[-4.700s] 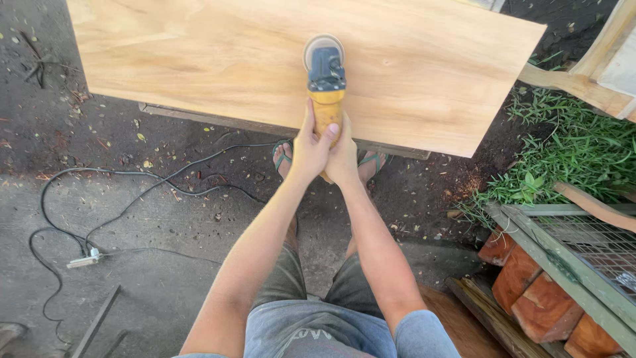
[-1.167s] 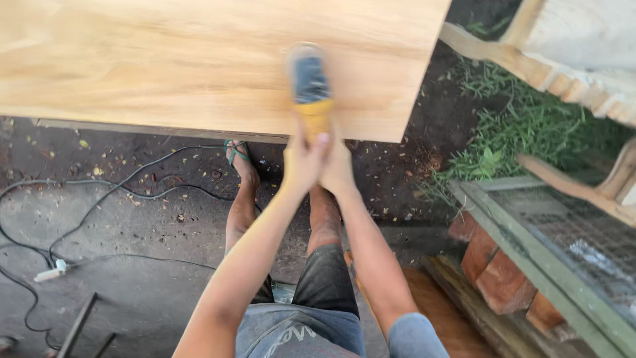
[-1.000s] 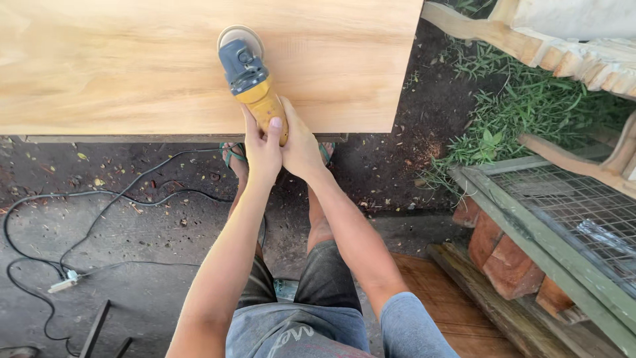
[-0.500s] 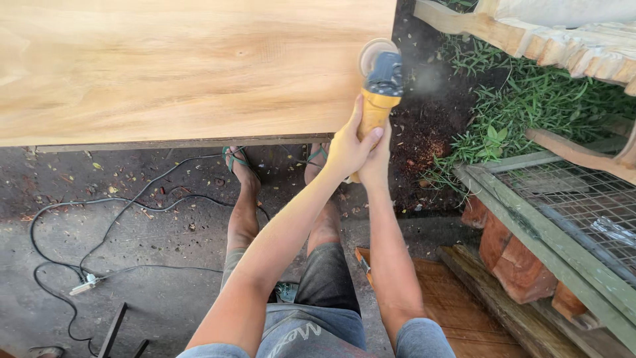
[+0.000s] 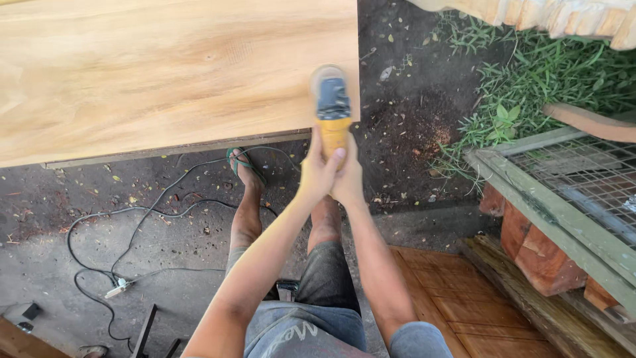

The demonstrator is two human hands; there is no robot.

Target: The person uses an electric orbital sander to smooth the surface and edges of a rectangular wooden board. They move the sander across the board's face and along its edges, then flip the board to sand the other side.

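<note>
Yellow-and-blue angle grinder (image 5: 332,109), pointing toward the top of the frame, disc flat on the lower right corner of a pale wooden board (image 5: 165,73). Board broad, smooth, light-grained, filling the upper left of the frame.

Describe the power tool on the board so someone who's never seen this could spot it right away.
Start at the big pale wooden board and go to its near right corner. The sander rests there, held by the left hand and right hand. Its blue-grey head and yellow handle set it apart.
</note>
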